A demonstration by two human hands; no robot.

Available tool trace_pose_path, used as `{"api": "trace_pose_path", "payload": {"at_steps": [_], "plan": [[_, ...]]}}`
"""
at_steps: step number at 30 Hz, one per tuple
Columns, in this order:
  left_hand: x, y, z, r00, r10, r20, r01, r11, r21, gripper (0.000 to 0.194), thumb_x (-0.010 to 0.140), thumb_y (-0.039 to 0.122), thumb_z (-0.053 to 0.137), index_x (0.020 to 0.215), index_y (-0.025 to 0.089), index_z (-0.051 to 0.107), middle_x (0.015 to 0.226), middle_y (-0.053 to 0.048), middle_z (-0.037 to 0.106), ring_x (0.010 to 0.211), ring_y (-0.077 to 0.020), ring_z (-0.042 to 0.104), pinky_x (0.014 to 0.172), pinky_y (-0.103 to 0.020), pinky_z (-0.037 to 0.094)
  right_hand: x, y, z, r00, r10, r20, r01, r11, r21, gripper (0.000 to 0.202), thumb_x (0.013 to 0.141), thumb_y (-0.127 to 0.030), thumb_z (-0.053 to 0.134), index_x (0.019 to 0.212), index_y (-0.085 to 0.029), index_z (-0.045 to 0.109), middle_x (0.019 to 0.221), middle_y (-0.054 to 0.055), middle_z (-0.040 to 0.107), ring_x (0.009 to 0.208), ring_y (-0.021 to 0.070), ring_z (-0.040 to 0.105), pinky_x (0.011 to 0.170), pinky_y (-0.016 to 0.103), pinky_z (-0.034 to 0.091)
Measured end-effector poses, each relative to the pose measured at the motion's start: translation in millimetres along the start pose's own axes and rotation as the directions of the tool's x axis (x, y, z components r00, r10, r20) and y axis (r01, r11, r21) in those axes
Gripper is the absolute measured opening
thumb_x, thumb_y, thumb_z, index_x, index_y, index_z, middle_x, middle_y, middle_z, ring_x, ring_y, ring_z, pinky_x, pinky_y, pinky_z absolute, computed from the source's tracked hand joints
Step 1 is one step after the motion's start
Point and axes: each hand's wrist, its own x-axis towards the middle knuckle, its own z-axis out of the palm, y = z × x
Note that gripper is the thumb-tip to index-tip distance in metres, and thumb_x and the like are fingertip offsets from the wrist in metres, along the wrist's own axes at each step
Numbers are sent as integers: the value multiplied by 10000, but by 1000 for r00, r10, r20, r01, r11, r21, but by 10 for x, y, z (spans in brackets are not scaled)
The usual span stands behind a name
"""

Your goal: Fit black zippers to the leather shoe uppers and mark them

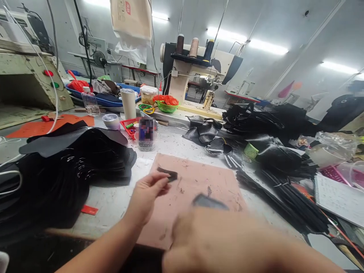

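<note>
My left hand (pixel 150 191) is closed in a pinch on a small black piece of leather-like material (pixel 172 176), over the pink mat (pixel 196 170). My right hand (pixel 193 235) is smeared by motion in the near foreground, its fingers hidden. Just beyond it shows a blurred dark grey, flat piece (pixel 210 202) above the mat; whether the hand holds it I cannot tell.
A stack of black cut pieces (pixel 93 159) lies left, with more black bundles (pixel 292 193) right. Behind stand a sewing machine (pixel 179 77), a white tumbler (pixel 129 104), a phone (pixel 146 132) and a green basket (pixel 167 107). A spiral notebook (pixel 341 197) lies right.
</note>
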Motion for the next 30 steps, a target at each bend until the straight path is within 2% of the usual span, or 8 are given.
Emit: {"api": "trace_pose_path", "payload": {"at_steps": [3,7,14,16,18,21,26,30], "plan": [[-141,-192,148,986,-115,123,105,991,84,249,451,221,806,654,122,701,551,-30,664,498,-124,610,496,-197,494,-157,-38,216,986,94,-140,-39,935,354,87,823,-130,543,889,-184,562,809,-8,635,732,93,557,658,165,389],[-206,-421,190,954,-241,179,210,962,174,249,451,226,808,663,143,707,570,-19,670,544,-129,615,542,-216,503,-279,87,647,813,513,-276,-254,739,624,78,808,-166,520,730,-179,526,734,-15,553,685,105,492,641,205,380],[-390,-442,200,927,-326,183,253,907,336,273,510,234,787,762,166,707,682,-15,695,627,-140,636,620,-227,506,-501,3,1061,804,529,-272,227,150,962,380,737,-536,557,641,-188,439,591,-50,383,513,80,341,492,218,293],[-450,-411,251,930,-307,203,222,907,357,238,509,228,782,725,184,694,622,15,670,574,-129,618,572,-219,493,-574,-3,1060,734,609,-301,119,320,940,323,774,-472,544,650,-186,459,592,-45,405,531,86,368,513,223,304],[-489,-394,308,928,-284,243,175,904,389,166,527,221,763,673,193,690,601,23,665,576,-119,606,570,-203,483,-649,-6,1023,615,688,-386,-140,576,805,207,823,-342,509,694,-181,521,642,-18,494,593,103,442,569,232,338],[-521,-378,382,922,-266,281,114,881,460,99,562,221,729,656,195,710,665,-8,700,669,-138,618,635,-204,487,-759,-31,962,486,713,-506,-392,695,602,133,840,-267,497,779,-186,583,739,13,599,664,120,519,618,236,372],[-562,-350,454,900,-315,300,112,835,539,113,562,231,708,669,199,729,701,-38,715,698,-180,627,655,-249,504,-884,-81,955,440,711,-549,-393,702,595,130,828,-245,529,716,-185,555,689,-11,564,637,104,508,590,207,386],[-559,-344,454,884,-354,305,135,819,558,120,548,218,703,661,194,732,670,-44,709,640,-176,622,620,-254,508,-920,-83,957,468,693,-548,-356,716,601,150,827,-216,521,680,-185,513,715,-6,543,693,112,507,634,216,402]]}}
